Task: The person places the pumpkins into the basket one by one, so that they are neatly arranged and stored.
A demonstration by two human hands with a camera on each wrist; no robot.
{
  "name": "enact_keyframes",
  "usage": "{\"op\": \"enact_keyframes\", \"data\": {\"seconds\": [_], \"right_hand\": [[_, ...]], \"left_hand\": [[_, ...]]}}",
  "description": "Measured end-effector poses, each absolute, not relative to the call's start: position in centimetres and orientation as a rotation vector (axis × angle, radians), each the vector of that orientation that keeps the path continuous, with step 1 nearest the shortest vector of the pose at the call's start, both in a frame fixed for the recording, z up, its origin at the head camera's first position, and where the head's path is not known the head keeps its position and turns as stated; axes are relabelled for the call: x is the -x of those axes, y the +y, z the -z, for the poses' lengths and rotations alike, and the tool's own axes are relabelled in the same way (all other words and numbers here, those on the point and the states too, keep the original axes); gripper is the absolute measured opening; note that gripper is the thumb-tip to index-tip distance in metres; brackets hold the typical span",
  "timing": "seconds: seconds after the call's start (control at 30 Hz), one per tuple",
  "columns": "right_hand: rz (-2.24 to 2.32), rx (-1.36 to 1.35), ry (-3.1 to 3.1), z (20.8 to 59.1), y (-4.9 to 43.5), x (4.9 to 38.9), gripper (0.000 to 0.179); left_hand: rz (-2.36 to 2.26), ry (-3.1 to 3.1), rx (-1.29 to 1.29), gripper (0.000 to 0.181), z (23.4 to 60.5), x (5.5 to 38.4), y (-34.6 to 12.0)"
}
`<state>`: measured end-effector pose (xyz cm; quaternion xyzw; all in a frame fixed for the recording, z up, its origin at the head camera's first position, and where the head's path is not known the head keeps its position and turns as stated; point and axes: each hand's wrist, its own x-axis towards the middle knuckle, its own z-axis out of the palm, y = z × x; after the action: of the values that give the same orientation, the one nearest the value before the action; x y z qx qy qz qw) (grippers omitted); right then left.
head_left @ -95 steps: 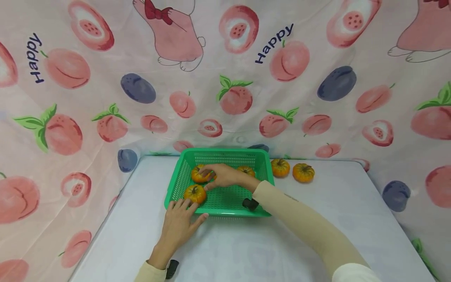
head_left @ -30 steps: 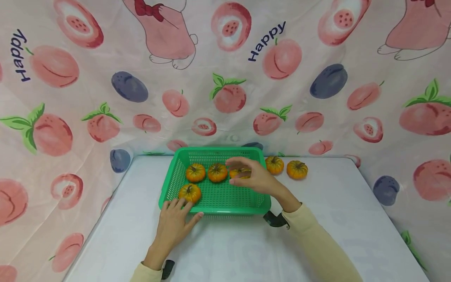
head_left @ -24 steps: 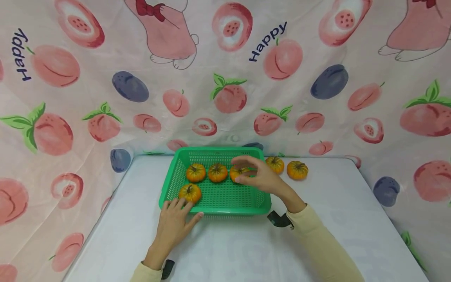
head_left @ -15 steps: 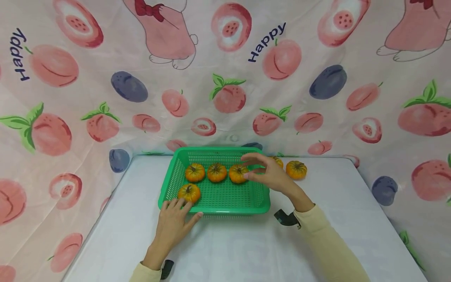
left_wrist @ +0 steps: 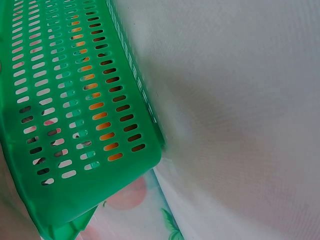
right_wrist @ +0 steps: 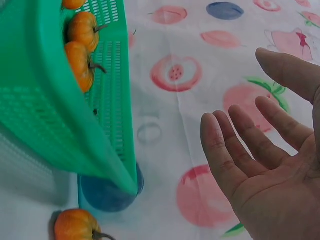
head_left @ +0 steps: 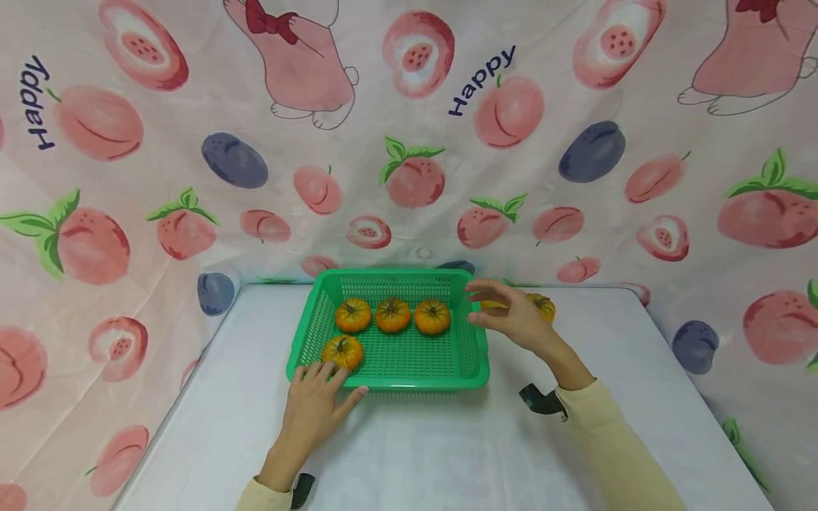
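Observation:
My left hand (head_left: 313, 408) rests with spread fingers on the front left of the green plastic basket (head_left: 409, 385), fingertips right at the small orange pumpkin (head_left: 342, 352) in the front left corner. Three more pumpkins line the basket's back, among them a right-hand one (head_left: 432, 316). Past the basket's right rim hovers my right hand (head_left: 520, 319), fingers loosely bent and holding nothing. It partly covers two pumpkins on the table, a nearer one (head_left: 492, 304) and a farther one (head_left: 545, 307). The right wrist view shows the empty palm (right_wrist: 270, 195) and one loose pumpkin (right_wrist: 75, 226).
A white-covered table (head_left: 409, 454) bears everything. Behind it hangs a peach-print cloth (head_left: 422, 234), close to the basket's back rim. A dark wrist camera (head_left: 542, 401) sticks out from the right sleeve (head_left: 613, 440).
My right hand, earlier over the pumpkins at the basket's back, has moved right, out across the right rim to the loose pumpkins. The back row is now uncovered. My left hand stays put.

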<state>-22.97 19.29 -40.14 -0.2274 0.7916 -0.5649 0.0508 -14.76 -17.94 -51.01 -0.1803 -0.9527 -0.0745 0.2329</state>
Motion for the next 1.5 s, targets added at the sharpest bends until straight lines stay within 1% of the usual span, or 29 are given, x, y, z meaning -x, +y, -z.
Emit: {"op": "enact_keyframes", "data": {"seconds": [0.17,0.4,0.63,0.87,1.5], "right_hand": [[1.717,0.65,2.449,40.6,20.3,23.0,0.051],[1.664,0.592,2.561,41.2,21.6,22.9,0.046],[1.643,0.529,2.602,41.5,22.6,22.9,0.047],[1.624,0.464,2.641,42.4,23.8,23.1,0.045],[1.574,0.28,2.686,43.2,26.6,23.4,0.049]], "left_hand": [[0.207,-2.622,0.492,0.041,51.0,14.7,-17.9],[0.217,-2.619,0.495,0.042,51.0,14.7,-17.9],[0.219,-2.599,0.505,0.042,51.1,14.8,-17.9],[0.219,-2.591,0.514,0.042,51.0,14.8,-17.9],[0.234,-2.595,0.511,0.045,51.1,14.9,-18.0]]}}
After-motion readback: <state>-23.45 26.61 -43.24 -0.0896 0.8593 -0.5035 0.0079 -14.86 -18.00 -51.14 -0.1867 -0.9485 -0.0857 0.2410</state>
